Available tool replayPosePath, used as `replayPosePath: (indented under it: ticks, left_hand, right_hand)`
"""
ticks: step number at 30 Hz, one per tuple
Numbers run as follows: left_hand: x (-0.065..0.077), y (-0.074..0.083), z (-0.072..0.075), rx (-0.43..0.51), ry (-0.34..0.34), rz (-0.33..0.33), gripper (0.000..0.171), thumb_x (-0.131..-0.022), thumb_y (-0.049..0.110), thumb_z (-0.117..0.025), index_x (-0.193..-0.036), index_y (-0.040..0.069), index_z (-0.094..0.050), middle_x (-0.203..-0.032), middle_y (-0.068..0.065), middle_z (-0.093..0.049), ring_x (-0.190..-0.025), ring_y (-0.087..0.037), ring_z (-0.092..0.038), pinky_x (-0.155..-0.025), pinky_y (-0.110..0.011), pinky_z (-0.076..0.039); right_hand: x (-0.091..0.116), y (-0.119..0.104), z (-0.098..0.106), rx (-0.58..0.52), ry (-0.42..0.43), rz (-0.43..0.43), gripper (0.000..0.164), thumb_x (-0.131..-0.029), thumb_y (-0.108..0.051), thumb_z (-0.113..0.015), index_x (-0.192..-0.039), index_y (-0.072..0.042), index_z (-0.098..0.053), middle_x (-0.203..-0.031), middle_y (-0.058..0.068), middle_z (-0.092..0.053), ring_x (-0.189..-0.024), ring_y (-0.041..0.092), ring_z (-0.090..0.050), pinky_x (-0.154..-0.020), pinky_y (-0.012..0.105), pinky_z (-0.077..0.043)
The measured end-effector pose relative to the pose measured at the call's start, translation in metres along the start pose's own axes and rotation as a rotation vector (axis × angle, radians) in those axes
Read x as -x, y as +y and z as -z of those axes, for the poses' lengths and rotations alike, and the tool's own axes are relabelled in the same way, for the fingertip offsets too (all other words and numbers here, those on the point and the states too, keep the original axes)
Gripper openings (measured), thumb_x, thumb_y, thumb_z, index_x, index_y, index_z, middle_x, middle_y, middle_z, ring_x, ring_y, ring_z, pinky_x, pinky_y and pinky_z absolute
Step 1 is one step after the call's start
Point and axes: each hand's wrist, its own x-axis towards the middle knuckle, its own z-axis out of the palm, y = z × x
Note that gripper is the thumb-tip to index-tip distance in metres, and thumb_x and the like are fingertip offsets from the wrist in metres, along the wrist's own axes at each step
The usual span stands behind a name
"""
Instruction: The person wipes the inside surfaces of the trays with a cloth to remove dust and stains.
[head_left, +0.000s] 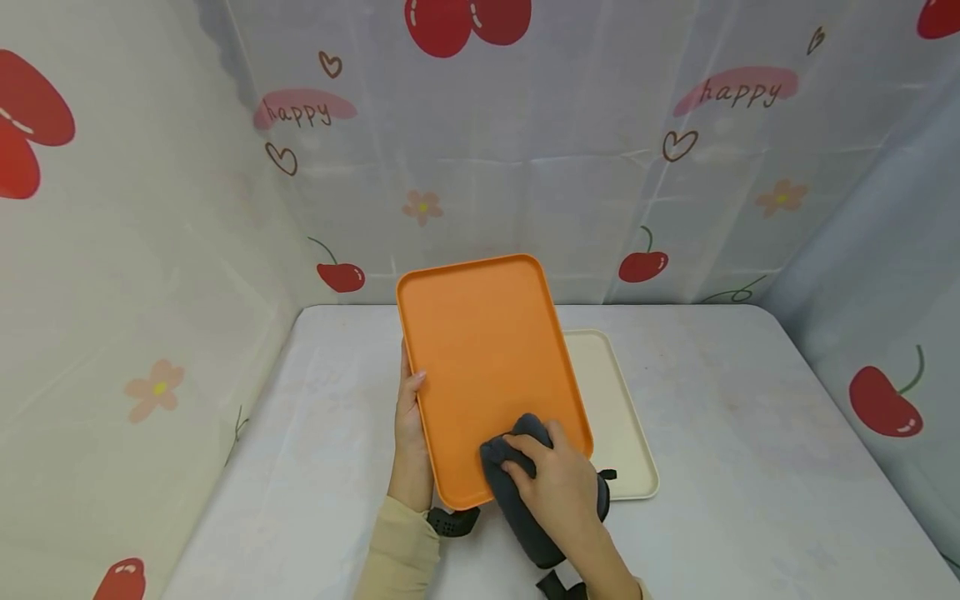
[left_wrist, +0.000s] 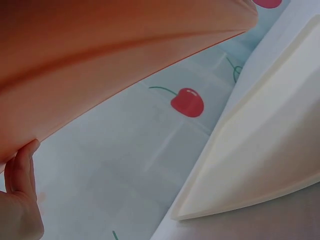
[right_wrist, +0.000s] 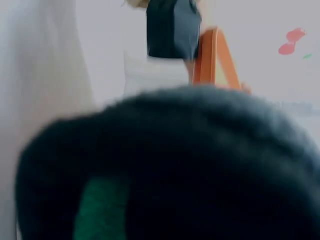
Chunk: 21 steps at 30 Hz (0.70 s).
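Note:
My left hand [head_left: 410, 433] holds an orange rectangular tray [head_left: 483, 350] by its left edge, thumb over the rim. The tray is raised and tilted, its inner face toward me. In the left wrist view the fingers of that hand [left_wrist: 22, 195] grip the edge of the tray's underside [left_wrist: 125, 55]. A folded dark grey cloth [head_left: 517, 517] is bunched in my right hand [head_left: 561, 483], which presses it against the tray's lower right part. In the right wrist view the blurred cloth [right_wrist: 175, 150] fills most of the frame and hides the fingers.
A cream tray [head_left: 615, 417] lies on the white table [head_left: 750, 467], partly behind the orange one. Curtains [head_left: 525, 192] with cherry prints enclose the table at the back and sides. A black wrist device [head_left: 453, 522] sits on the left wrist.

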Motion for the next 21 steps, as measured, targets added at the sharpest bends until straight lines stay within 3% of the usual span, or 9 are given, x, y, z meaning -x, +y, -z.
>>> replayPosePath:
  ticks: [5, 9, 21]
  left_hand:
    - [-0.001, 0.0, 0.001, 0.024, -0.006, 0.007, 0.067, -0.1, -0.001, -0.014, -0.159, 0.03, -0.004, -0.143, 0.007, -0.048, -0.119, -0.011, -0.055, -0.094, -0.024, -0.05]
    - [-0.001, 0.001, 0.001, 0.027, 0.028, 0.019, 0.067, -0.1, -0.001, -0.015, -0.159, 0.03, -0.006, -0.14, 0.01, -0.052, -0.12, -0.009, -0.055, -0.096, -0.023, -0.048]
    - [-0.001, 0.002, -0.001, 0.025, 0.058, 0.034, 0.067, -0.1, 0.0, -0.016, -0.158, 0.031, -0.008, -0.139, 0.01, -0.053, -0.118, -0.009, -0.056, -0.095, -0.023, -0.049]
  right_hand:
    - [-0.001, 0.019, 0.005, 0.026, -0.004, -0.031, 0.036, -0.065, -0.029, -0.09, -0.099, -0.025, -0.078, -0.086, 0.002, -0.056, -0.049, 0.005, -0.037, -0.043, 0.017, -0.027]
    - [-0.002, 0.033, 0.01, 0.042, -0.002, -0.045, 0.036, -0.066, -0.027, -0.09, -0.1, -0.024, -0.078, -0.089, 0.005, -0.056, -0.05, 0.009, -0.044, -0.042, 0.019, -0.03]
    - [-0.006, 0.063, 0.023, 0.091, -0.002, -0.04, 0.036, -0.067, -0.021, -0.09, -0.101, -0.019, -0.078, -0.093, 0.01, -0.059, -0.055, 0.017, -0.054, -0.044, 0.025, -0.037]
